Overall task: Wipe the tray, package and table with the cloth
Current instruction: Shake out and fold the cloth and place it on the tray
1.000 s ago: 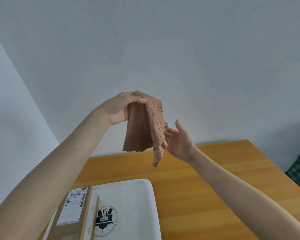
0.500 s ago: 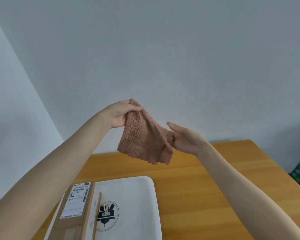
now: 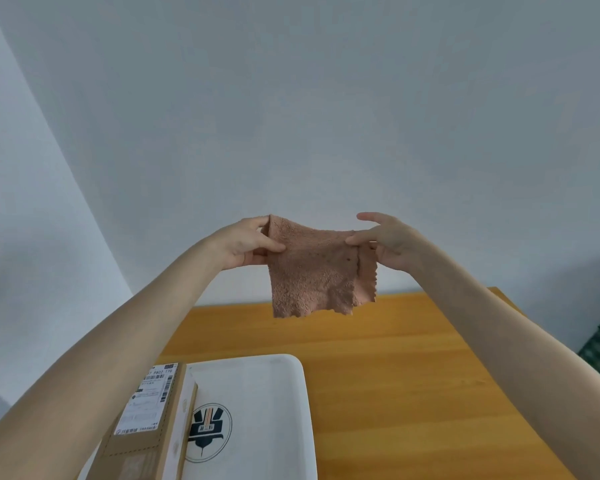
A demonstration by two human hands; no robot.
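The left hand (image 3: 245, 244) pinches the upper left corner of the pink cloth (image 3: 314, 271) between thumb and fingers. The right hand (image 3: 394, 245) pinches the upper right corner with thumb and forefinger, its other fingers loosely spread. The cloth hangs in the air, stretched between the hands at its 9 and 3 o'clock. Well below, toward the cloth's 6 o'clock, the wooden table (image 3: 413, 375) carries a white tray (image 3: 274, 382), with the labelled cardboard package (image 3: 146, 441) at the tray's 9 o'clock side.
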